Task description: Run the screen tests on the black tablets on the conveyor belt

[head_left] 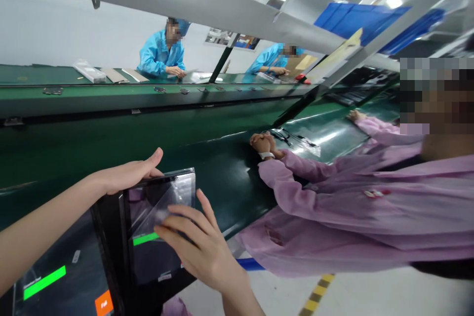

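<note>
My left hand [128, 174] rests on the top edge of a dark tablet in a clear plastic sleeve [155, 207], fingers together and thumb raised. My right hand [202, 242] lies over the tablet's lower right part, fingers spread flat on the plastic. The tablet screen shows a green bar [145, 239]. It sits against a black frame beside a larger screen [55, 276] with a green bar and an orange button.
A green conveyor belt [148, 128] runs across in front. To my right a person in a pink coat [333, 197] leans on the belt, hands on a bagged item [292, 139]. Two people in blue coats work at the far side [163, 54]. Yellow-black floor tape [316, 291] lies below.
</note>
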Tool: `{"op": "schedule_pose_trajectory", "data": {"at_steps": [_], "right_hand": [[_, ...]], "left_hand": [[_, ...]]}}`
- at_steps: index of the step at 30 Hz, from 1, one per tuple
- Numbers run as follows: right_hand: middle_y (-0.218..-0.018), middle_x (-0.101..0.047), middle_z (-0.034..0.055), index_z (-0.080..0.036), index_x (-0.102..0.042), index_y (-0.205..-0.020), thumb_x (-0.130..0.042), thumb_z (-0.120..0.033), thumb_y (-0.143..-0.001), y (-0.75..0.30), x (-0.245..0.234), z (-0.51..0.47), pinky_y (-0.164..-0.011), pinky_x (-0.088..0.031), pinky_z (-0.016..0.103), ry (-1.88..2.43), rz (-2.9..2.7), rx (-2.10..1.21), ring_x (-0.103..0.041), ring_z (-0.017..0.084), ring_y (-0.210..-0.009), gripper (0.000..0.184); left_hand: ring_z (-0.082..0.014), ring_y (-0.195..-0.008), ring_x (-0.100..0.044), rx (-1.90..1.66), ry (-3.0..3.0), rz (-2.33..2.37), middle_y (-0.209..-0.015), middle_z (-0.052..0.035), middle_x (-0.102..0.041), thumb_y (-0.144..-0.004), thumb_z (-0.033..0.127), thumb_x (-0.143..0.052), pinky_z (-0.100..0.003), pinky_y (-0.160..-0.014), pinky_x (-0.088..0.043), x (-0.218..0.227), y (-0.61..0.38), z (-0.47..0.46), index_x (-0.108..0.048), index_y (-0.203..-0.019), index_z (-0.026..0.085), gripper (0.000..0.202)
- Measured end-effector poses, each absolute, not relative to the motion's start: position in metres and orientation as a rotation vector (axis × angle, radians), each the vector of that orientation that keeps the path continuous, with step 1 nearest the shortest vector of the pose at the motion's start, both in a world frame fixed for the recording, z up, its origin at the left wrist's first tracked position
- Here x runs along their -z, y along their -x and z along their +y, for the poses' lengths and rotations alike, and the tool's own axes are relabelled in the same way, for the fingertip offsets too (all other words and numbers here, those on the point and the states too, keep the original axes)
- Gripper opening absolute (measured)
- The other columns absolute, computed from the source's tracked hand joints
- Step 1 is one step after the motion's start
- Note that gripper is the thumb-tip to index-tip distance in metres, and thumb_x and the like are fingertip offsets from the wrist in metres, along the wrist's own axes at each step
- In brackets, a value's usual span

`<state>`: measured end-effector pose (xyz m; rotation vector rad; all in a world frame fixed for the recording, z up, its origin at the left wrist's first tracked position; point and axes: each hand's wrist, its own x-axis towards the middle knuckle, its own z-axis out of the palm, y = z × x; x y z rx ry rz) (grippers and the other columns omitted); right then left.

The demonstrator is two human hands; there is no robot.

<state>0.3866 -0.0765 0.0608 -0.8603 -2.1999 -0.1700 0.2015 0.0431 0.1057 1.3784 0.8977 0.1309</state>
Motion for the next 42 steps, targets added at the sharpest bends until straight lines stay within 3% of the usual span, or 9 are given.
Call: {"op": "schedule_pose_trajectory", "data": {"at_steps": [10,24,28,33,37,42], "right_hand": [[-0.086,-0.063,-0.0002,-0.019,-0.066,-0.099,-0.044,-0.006,-0.094,-0.408,-0.01,-0.119,-0.122,-0.012,0.046,1.073,-2.149,-0.008,-0.057,0.015,-0.099,0.026],[-0.086,-0.064,0.0003,-0.019,-0.066,-0.101,-0.046,-0.004,-0.09,-0.407,0.007,-0.13,-0.121,-0.011,0.047,1.085,-2.113,-0.148,-0.06,0.015,-0.101,0.028],[-0.088,-0.065,0.0006,-0.019,-0.066,-0.102,-0.046,-0.004,-0.091,-0.407,0.012,-0.131,-0.121,-0.012,0.049,1.081,-2.083,-0.172,-0.06,0.016,-0.103,0.027],[-0.088,-0.065,0.0012,-0.02,-0.065,-0.102,-0.045,-0.005,-0.091,-0.41,0.014,-0.131,-0.12,-0.017,0.051,1.086,-2.069,-0.206,-0.061,0.017,-0.102,0.027],[-0.089,-0.065,0.001,-0.02,-0.065,-0.102,-0.048,-0.007,-0.091,-0.41,0.018,-0.132,-0.121,-0.016,0.046,1.069,-2.051,-0.226,-0.062,0.016,-0.101,0.025],[-0.09,-0.066,0.0019,-0.019,-0.066,-0.103,-0.043,-0.006,-0.093,-0.41,0.024,-0.132,-0.122,-0.012,0.045,1.031,-2.028,-0.216,-0.061,0.017,-0.101,0.028]], "left_hand": [[-0.0269,-0.099,-0.063,-0.042,-1.276,0.972,-0.11,-0.0055,-0.069,-0.075,0.091,-0.027,-0.031,-0.086,-0.049,-0.089,-0.195,0.067,-0.069,-0.113,0.029,0.084],[-0.0275,-0.102,-0.064,-0.005,-1.257,1.085,-0.112,-0.0066,-0.068,-0.076,0.09,-0.024,-0.033,-0.092,-0.048,-0.083,-0.197,0.079,-0.064,-0.123,0.028,0.088],[-0.0262,-0.106,-0.062,0.007,-1.287,1.124,-0.114,-0.0059,-0.068,-0.078,0.089,-0.022,-0.032,-0.096,-0.045,-0.085,-0.2,0.081,-0.068,-0.114,0.027,0.086],[-0.027,-0.102,-0.063,0.017,-1.267,1.109,-0.111,-0.0058,-0.069,-0.07,0.094,-0.027,-0.033,-0.093,-0.047,-0.085,-0.202,0.083,-0.07,-0.109,0.027,0.089],[-0.0286,-0.113,-0.057,0.051,-1.332,1.12,-0.114,-0.0041,-0.068,-0.071,0.094,-0.023,-0.034,-0.095,-0.046,-0.085,-0.205,0.083,-0.069,-0.113,0.029,0.09],[-0.0289,-0.126,-0.047,0.09,-1.406,1.166,-0.119,-0.0019,-0.065,-0.076,0.09,-0.013,-0.037,-0.107,-0.035,-0.089,-0.21,0.083,-0.068,-0.116,0.031,0.09]]}}
